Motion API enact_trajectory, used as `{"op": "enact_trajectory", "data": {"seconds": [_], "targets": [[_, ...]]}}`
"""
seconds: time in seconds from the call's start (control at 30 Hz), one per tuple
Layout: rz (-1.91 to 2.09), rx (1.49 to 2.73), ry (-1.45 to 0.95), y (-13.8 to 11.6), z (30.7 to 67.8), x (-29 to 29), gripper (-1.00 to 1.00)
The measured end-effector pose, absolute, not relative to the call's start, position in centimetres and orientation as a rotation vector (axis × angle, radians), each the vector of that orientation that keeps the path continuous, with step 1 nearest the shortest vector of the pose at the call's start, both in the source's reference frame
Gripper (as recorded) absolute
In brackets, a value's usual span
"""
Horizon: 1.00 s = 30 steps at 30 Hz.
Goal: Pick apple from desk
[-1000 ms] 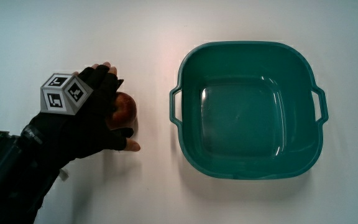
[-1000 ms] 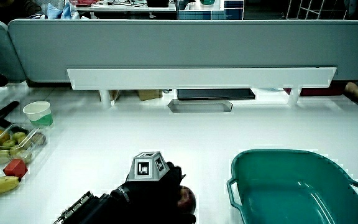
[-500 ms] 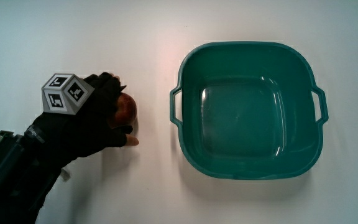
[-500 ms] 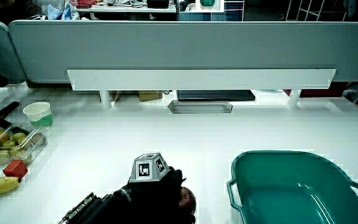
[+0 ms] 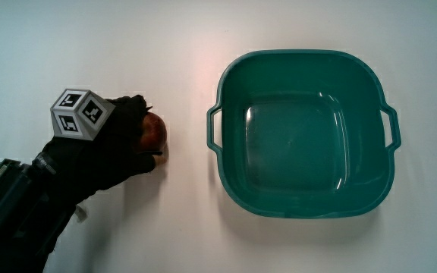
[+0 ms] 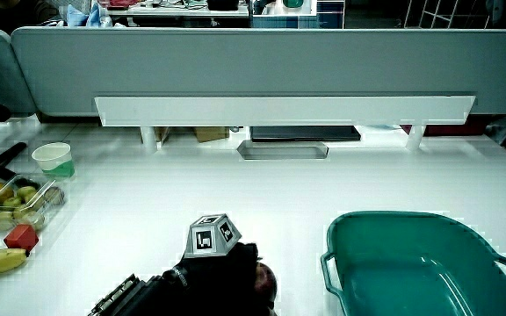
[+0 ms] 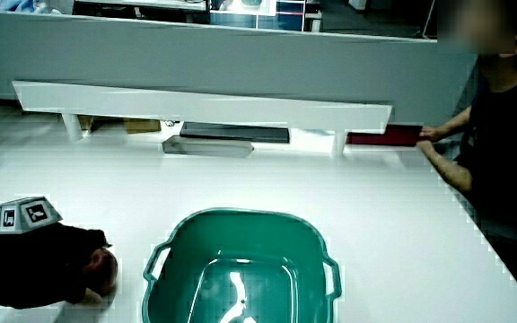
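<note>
Red and rounded, the small apple point(image 5: 155, 132) is seen on the white table point(image 5: 89, 45), just beside the empty teal plastic basin point(image 5: 303, 203). It is enclosed by the black-gloved hand point(image 5: 105, 152), whose grip is closed around it. The grasp step is judged complete; a straight lift is called for next.

Black glove on the hand point(image 5: 105, 155), matching black sleeve up the forearm point(image 5: 21, 208). Grey-white cube point(image 5: 80, 114) on its back, black square marker patterns on each visible face.
</note>
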State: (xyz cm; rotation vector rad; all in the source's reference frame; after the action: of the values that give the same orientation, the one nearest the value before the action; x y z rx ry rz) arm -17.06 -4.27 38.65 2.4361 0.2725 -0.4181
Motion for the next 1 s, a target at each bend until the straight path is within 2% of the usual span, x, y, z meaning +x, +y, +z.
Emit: {"op": "enact_trajectory", "data": {"seconds": [0.1,0.63,1.0], "targets": [[-0.432,2.437,0.297,-4.2,38.7,-17.0,1.0],[-0.443,2.49,0.359,-4.6,35.5,-16.4,1.0],[-0.481,2.518,0.401,-5.4,31.9,-14.6,1.0]]}}
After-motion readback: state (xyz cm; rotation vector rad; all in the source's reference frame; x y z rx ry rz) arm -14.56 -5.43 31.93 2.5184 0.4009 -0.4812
